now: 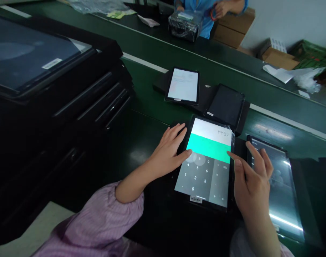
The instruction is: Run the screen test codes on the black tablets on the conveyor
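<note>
A tablet (208,145) lies in front of me, its lit screen showing a calculator with a green band and a grey keypad. At its left edge rests my left hand (168,151), fingers spread, the thumb over the screen near the 7 key. My right hand (252,178) is on the other side, its index finger reaching over the green band and the other fingers apart. Just right of that hand is another tablet (282,192) with a dim screen and light reflections. Neither hand grips anything.
Beyond are a tablet with a white screen (183,85) and a dark tablet (227,103). A tall stack of black trays (98,96) with a tablet (31,50) on top stands at left. Across the green bench, a person in blue (197,7) is by a wrapped black box (186,26).
</note>
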The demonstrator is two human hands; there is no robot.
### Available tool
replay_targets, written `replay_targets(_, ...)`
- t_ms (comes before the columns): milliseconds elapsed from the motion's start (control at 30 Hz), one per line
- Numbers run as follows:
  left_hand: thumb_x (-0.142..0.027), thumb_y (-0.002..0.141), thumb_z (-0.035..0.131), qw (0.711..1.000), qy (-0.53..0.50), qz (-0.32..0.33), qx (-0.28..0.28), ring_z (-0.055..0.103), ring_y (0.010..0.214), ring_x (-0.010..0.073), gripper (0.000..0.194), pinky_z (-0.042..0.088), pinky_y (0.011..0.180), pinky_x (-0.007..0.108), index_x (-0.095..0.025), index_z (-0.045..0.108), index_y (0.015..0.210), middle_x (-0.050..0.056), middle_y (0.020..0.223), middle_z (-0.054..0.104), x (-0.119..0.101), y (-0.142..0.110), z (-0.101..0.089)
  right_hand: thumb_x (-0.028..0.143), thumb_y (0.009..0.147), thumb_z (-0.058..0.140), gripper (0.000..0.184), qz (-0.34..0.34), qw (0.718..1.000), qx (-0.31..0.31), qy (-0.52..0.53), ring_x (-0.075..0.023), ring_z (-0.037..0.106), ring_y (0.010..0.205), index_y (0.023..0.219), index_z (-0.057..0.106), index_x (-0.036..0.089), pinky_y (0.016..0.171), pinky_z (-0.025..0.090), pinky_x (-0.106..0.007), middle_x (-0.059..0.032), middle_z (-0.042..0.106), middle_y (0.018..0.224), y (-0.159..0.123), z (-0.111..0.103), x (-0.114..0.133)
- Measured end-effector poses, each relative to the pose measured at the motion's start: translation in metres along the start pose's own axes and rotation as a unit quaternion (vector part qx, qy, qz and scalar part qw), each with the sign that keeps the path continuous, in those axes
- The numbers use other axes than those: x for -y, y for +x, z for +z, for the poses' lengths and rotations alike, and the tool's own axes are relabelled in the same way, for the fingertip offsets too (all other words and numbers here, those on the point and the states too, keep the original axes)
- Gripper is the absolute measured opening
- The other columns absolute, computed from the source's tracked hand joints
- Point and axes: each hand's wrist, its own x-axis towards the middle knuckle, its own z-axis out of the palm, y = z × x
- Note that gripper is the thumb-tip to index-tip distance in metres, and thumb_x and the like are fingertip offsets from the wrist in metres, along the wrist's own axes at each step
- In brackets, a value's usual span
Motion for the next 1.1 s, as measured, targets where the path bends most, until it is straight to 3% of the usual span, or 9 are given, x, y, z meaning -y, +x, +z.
replay_targets(133,-0.069,0.109,0.046,1.000,0.009,0.017,-0.008,0.010,0.176,0.0360,0.076,0.011,0.142,0.061,-0.029,0.037,0.173,0.006,0.187,0.029,0.005,0.001,0.002,0.041,0.116,0.045,0.044,-0.024,1.000,-0.006,-0.011,-0.0478,0.033,0.164,0.113,0.085,0.024,0.125,0.031,-0.084,-0.0120,0.058,0.163,0.001,0.004,0.003)
replay_targets(300,-0.066,0.109,0.046,0.999,0.022,0.021,-0.011,0.011,0.176,0.0355,0.076,0.008,0.142,0.061,-0.025,0.038,0.173,0.009,0.187,0.029,0.006,0.002,0.002,0.032,0.115,0.047,0.038,-0.078,0.997,0.020,-0.011,-0.0471,0.023,0.169,0.123,0.083,0.022,0.128,0.031,-0.081,-0.0115,0.050,0.171,0.004,0.010,0.013)
replay_targets(500,-0.063,0.109,0.045,1.000,0.019,0.008,0.001,0.008,0.176,0.0337,0.080,0.006,0.143,0.054,-0.017,0.036,0.174,0.011,0.188,0.025,0.003,0.001,0.002,0.036,0.115,0.048,0.040,-0.033,0.999,-0.011,-0.028,-0.0480,0.029,0.166,0.107,0.085,0.022,0.125,0.033,-0.084,-0.0115,0.059,0.163,0.001,0.007,0.004)
replay_targets(667,-0.062,0.110,0.045,0.999,0.027,0.023,-0.018,0.012,0.176,0.0341,0.073,0.007,0.142,0.058,-0.021,0.043,0.170,0.009,0.187,0.029,0.006,0.002,0.004,0.032,0.115,0.047,0.038,-0.076,0.997,0.022,-0.016,-0.0468,0.021,0.170,0.124,0.083,0.024,0.128,0.030,-0.083,-0.0116,0.050,0.171,0.002,0.010,0.012)
replay_targets(767,-0.058,0.109,0.048,0.999,0.033,0.026,-0.027,0.017,0.175,0.0344,0.069,0.009,0.142,0.060,-0.022,0.047,0.168,0.009,0.185,0.033,0.008,0.003,0.005,0.032,0.115,0.047,0.038,-0.072,0.997,0.024,-0.005,-0.0466,0.020,0.170,0.123,0.083,0.024,0.129,0.028,-0.082,-0.0114,0.053,0.168,0.003,0.009,0.016)
replay_targets(900,-0.054,0.108,0.050,0.999,0.026,0.014,-0.038,0.021,0.174,0.0334,0.064,0.011,0.141,0.061,-0.026,0.052,0.165,0.007,0.183,0.038,0.011,0.006,0.004,0.037,0.115,0.047,0.038,-0.036,0.999,-0.014,0.011,-0.0447,0.030,0.167,0.119,0.084,0.027,0.126,0.035,-0.079,-0.0085,0.060,0.163,-0.002,-0.007,0.001)
replay_targets(1100,-0.053,0.105,0.053,0.999,0.003,-0.022,-0.044,0.023,0.174,0.0324,0.060,0.015,0.141,0.061,-0.031,0.060,0.160,0.004,0.181,0.043,0.004,0.007,-0.003,0.052,0.115,0.044,0.049,0.018,0.999,-0.047,-0.009,-0.0468,0.044,0.158,0.115,0.085,0.025,0.114,0.048,-0.076,-0.0114,0.067,0.154,-0.027,-0.044,-0.045)
